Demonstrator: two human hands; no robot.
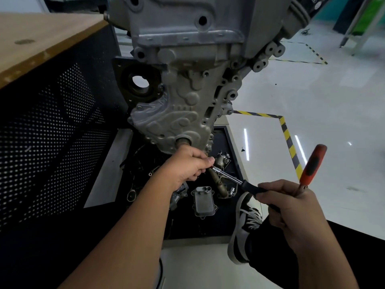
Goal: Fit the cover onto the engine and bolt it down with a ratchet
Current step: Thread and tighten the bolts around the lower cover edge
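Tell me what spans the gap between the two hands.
In the head view, the ratchet bridges it: the left hand holds its head end below the cover, the right hand grips its black handle, with an orange-handled tool.

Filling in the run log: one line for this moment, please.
cover seated on engine | left hand steadies ratchet head | right hand grips handle, plus orange-handled tool
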